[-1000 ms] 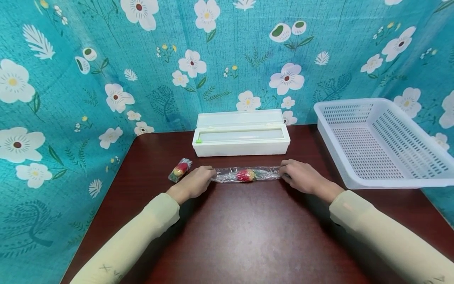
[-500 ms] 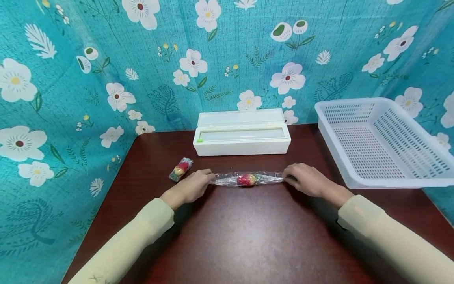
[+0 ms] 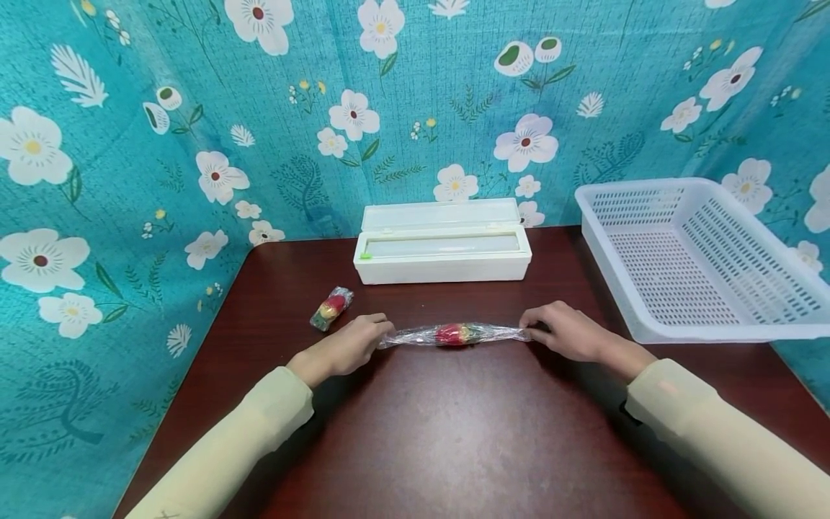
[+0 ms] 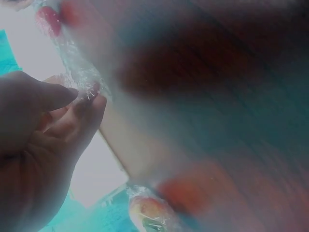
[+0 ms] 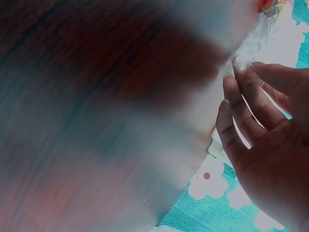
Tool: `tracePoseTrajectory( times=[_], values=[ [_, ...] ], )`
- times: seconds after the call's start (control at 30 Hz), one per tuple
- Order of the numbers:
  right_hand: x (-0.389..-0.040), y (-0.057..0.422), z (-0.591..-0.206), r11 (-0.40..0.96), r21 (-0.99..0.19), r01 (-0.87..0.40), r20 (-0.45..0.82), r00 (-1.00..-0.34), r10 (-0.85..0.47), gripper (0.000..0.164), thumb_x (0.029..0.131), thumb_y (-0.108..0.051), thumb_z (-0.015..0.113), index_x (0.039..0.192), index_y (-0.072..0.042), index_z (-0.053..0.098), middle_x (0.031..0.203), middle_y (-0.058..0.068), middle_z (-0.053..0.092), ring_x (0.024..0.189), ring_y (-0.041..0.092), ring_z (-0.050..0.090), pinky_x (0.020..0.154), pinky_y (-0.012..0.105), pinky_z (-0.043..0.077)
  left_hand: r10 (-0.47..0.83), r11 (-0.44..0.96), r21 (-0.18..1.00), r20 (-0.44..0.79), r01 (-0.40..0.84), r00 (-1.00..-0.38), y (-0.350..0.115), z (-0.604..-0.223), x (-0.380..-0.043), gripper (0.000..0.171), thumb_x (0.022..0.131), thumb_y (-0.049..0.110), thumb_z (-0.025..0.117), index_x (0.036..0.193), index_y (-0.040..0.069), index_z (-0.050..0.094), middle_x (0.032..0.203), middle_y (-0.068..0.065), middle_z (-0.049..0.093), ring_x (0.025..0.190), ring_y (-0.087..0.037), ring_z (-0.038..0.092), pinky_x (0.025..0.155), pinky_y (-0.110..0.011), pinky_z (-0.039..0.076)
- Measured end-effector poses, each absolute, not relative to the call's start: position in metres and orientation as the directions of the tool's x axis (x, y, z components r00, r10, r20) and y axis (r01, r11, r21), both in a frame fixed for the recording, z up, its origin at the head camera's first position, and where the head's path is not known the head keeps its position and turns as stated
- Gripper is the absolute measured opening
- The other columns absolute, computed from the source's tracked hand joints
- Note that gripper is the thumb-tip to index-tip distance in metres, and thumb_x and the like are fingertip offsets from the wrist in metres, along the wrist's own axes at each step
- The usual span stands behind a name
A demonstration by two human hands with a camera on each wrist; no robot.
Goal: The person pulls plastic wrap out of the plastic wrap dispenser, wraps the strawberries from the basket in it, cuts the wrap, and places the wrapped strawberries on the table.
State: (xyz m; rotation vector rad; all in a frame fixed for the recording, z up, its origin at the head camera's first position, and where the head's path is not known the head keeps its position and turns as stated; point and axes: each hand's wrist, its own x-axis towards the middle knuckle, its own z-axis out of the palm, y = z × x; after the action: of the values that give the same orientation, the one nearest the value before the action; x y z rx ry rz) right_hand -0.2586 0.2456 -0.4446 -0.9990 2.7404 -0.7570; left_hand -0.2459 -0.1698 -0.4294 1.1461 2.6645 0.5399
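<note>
A small red, yellow and green fruit-like piece (image 3: 452, 334) lies wrapped in clear cling film (image 3: 416, 336) across the middle of the table. The film's two ends are gathered into narrow, twisted tails. My left hand (image 3: 346, 347) pinches the left tail between thumb and fingertips, as the left wrist view confirms. At the opposite tail, my right hand (image 3: 570, 333) pinches the film (image 5: 248, 55), its other fingers spread loosely. A second wrapped piece (image 3: 332, 308) of the same colours rests just beyond my left hand, with its film ends folded close.
Behind the hands stands a long white film dispenser box (image 3: 444, 272), lid raised, a green slider at its left end. A white perforated basket (image 3: 707, 333) occupies the right rear of the dark red table (image 3: 428, 432). Floral teal cloth (image 3: 415, 108) hangs behind and at the sides.
The film's ends have narrowed from a flat strip into twisted tails. Both hands have drawn slightly nearer the body and a little apart, bringing the wrapped piece along.
</note>
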Motion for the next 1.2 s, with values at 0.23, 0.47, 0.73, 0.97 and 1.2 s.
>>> tracePoseTrajectory(
  times=[0.23, 0.47, 0.73, 0.97, 1.2],
  values=[
    [-0.261, 0.252, -0.441, 0.611, -0.604, -0.512, -0.029, -0.752, -0.658, 0.013, 0.097, 0.0, 0.068, 0.098, -0.012, 0.075, 0.082, -0.007, 0.066, 0.078, 0.01, 0.058, 0.074, 0.033, 0.052, 0.729, 0.616, 0.452, -0.019, 0.645, -0.684, -0.172, -0.424, -0.244, 0.027, 0.096, -0.012, 0.058, 0.117, 0.0, 0.07, 0.112, -0.011, 0.066, 0.1, -0.021, 0.064, 0.09, -0.035, 0.056],
    [-0.267, 0.253, -0.439, 0.603, -0.645, -0.47, -0.079, -0.744, -0.664, 0.012, 0.099, -0.002, 0.066, 0.102, -0.008, 0.075, 0.08, -0.004, 0.065, 0.075, 0.011, 0.057, 0.07, 0.03, 0.049, 0.73, 0.617, 0.449, -0.019, 0.646, -0.683, -0.17, -0.422, -0.25, 0.03, 0.094, -0.016, 0.055, 0.117, -0.005, 0.07, 0.111, -0.015, 0.067, 0.103, -0.025, 0.065, 0.092, -0.04, 0.055],
    [-0.278, 0.249, -0.446, 0.634, -0.613, -0.471, -0.06, -0.773, -0.632, 0.012, 0.098, -0.001, 0.065, 0.102, -0.006, 0.075, 0.081, -0.002, 0.067, 0.072, 0.014, 0.059, 0.069, 0.033, 0.05, 0.685, 0.684, 0.412, -0.079, 0.602, -0.724, -0.165, -0.429, -0.27, 0.029, 0.095, -0.012, 0.058, 0.12, -0.002, 0.07, 0.113, -0.014, 0.066, 0.106, -0.026, 0.063, 0.096, -0.042, 0.053],
    [-0.284, 0.243, -0.451, 0.661, -0.538, -0.523, 0.005, -0.786, -0.619, 0.012, 0.096, 0.0, 0.066, 0.093, -0.009, 0.073, 0.08, -0.006, 0.065, 0.077, 0.012, 0.058, 0.075, 0.039, 0.051, 0.682, 0.699, 0.365, -0.079, 0.615, -0.727, -0.162, -0.438, -0.279, 0.024, 0.095, -0.01, 0.06, 0.113, 0.0, 0.071, 0.108, -0.012, 0.065, 0.101, -0.024, 0.064, 0.092, -0.039, 0.055],
    [-0.283, 0.239, -0.449, 0.72, -0.484, -0.497, -0.016, -0.818, -0.575, 0.009, 0.095, -0.003, 0.067, 0.098, -0.009, 0.072, 0.087, -0.004, 0.066, 0.086, 0.017, 0.062, 0.078, 0.044, 0.053, 0.657, 0.715, 0.344, -0.032, 0.609, -0.754, -0.165, -0.434, -0.278, 0.015, 0.097, 0.001, 0.065, 0.111, 0.003, 0.072, 0.109, -0.011, 0.066, 0.102, -0.023, 0.064, 0.091, -0.04, 0.054]
  ],
)
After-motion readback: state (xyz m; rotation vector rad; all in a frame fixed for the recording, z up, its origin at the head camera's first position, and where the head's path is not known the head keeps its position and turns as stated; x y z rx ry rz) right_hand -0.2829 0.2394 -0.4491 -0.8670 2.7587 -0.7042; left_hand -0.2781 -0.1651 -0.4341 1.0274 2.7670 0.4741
